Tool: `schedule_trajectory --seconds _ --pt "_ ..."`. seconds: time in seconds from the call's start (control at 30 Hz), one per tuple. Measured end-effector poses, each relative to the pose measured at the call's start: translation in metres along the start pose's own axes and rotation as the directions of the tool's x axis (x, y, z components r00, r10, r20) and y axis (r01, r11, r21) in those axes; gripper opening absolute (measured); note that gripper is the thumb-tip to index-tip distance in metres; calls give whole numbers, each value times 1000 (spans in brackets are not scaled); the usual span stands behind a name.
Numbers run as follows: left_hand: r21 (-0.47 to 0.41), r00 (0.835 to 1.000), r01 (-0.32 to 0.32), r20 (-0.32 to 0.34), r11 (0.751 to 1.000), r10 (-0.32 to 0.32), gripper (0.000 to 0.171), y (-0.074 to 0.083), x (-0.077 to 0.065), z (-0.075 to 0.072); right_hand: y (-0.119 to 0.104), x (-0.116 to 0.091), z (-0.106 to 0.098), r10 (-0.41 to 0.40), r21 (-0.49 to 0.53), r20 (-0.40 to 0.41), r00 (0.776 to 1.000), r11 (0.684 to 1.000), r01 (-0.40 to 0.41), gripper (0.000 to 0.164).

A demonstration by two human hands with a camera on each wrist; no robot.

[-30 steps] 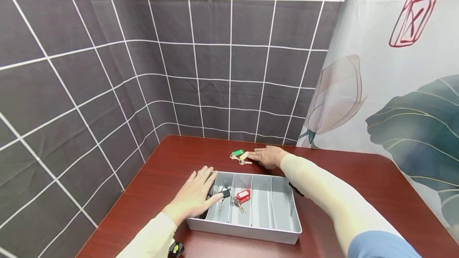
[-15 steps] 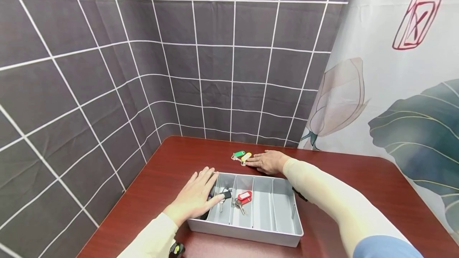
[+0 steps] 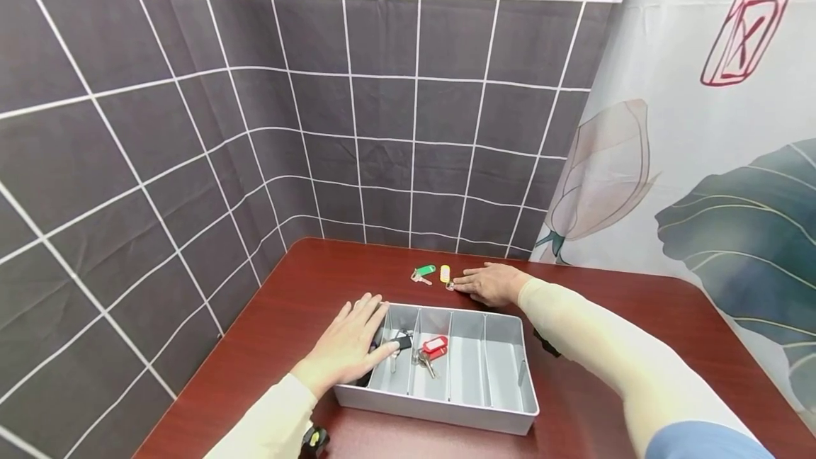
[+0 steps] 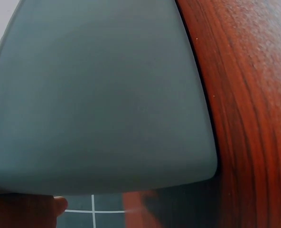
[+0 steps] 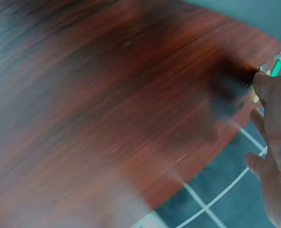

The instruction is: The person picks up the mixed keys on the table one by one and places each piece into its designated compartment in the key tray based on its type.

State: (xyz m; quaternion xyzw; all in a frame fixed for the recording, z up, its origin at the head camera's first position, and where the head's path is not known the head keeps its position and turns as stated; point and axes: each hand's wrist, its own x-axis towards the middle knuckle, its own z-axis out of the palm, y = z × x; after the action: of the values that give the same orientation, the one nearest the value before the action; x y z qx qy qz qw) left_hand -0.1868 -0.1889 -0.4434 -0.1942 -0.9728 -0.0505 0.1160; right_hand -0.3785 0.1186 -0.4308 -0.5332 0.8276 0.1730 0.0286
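Observation:
My left hand [image 3: 352, 342] rests across the left rim of a grey divided tray [image 3: 440, 413], fingers straight and thumb reaching inside. A key with a black tag [image 3: 401, 343] lies by that thumb; keys with red tags [image 3: 435, 348] lie one compartment to the right. Beyond the tray, my right hand [image 3: 491, 284] pinches the key of a yellow tag [image 3: 445, 273]; fingertips mostly cover the key. Just left of it lies a key with a green tag [image 3: 425, 270]. The right wrist view shows the green tag [image 5: 276, 68] past the fingertips; the left wrist view shows the tray's outer wall [image 4: 102, 104].
The reddish-brown table [image 3: 637, 331] carries everything. A dark gridded curtain [image 3: 382, 112] hangs along its back and left, and a white floral curtain [image 3: 612, 183] hangs at the right. The tray's thin dividers stand upright.
The yellow tag has turned from slanted to nearly upright and shifted right, away from the green one. My right hand has moved right with its key. The left hand stays on the tray.

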Motion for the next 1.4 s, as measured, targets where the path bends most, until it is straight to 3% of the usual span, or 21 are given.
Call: schedule_trajectory --seconds 0.57,0.73,1.0,1.4 --pt "3 999 5 36 1000 -5 81 -1 5 -6 16 -48 22 62 117 -90 994 992 -51 44" --pt "2 999 8 40 1000 -8 80 0 5 -5 15 -62 31 125 139 -83 989 984 -113 46" --pt "-2 999 3 44 1000 -3 80 -1 7 -8 13 -84 44 250 235 -82 965 946 -225 46" --pt "-24 998 1 62 1000 0 80 0 5 -4 5 -109 62 319 308 -80 944 909 -281 49"
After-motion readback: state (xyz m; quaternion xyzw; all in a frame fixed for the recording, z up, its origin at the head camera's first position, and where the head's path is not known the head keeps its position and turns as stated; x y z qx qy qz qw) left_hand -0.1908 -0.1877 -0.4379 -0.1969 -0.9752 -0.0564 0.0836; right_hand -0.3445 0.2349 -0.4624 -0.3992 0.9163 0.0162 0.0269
